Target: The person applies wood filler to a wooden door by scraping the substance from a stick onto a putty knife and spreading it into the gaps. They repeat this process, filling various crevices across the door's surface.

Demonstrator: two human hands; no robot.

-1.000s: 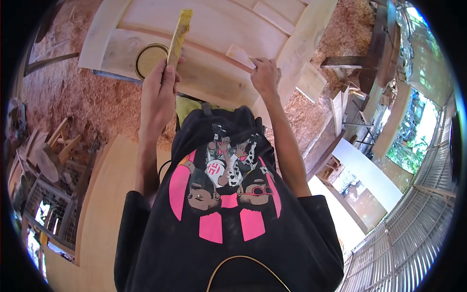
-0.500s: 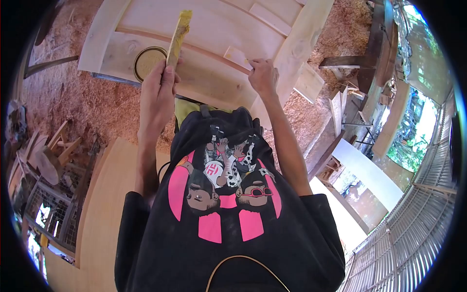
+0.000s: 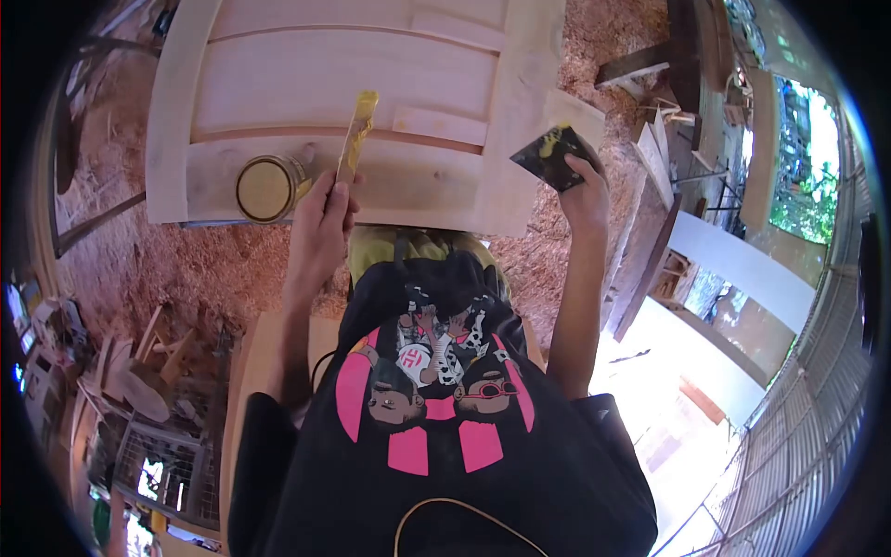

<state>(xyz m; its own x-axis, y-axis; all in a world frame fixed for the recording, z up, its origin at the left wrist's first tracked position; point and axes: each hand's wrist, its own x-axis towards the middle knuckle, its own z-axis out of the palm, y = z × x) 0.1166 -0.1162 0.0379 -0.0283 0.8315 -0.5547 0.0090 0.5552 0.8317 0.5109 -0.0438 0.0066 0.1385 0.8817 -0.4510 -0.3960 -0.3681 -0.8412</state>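
Observation:
My left hand is closed around a flat wooden stick, which points up and away and is coated with yellow paste at its far end. Close beside that hand stands a round tin, yellowish on top, on the near rail of a pale wooden panel door. Off the door's right edge, my right hand grips a dark, flat, square spreader smeared with yellow paste. A thin wooden strip lies on the door between the two hands.
Wood shavings cover the ground around the door. A board juts out behind the right hand. Dark timbers are at the far right, and a wooden stool-like piece with wire mesh is at the left.
My right hand has lifted off the door and swung right, turning the dark spreader into view. My left hand and stick have shifted slightly right and nearer. The view has shifted too.

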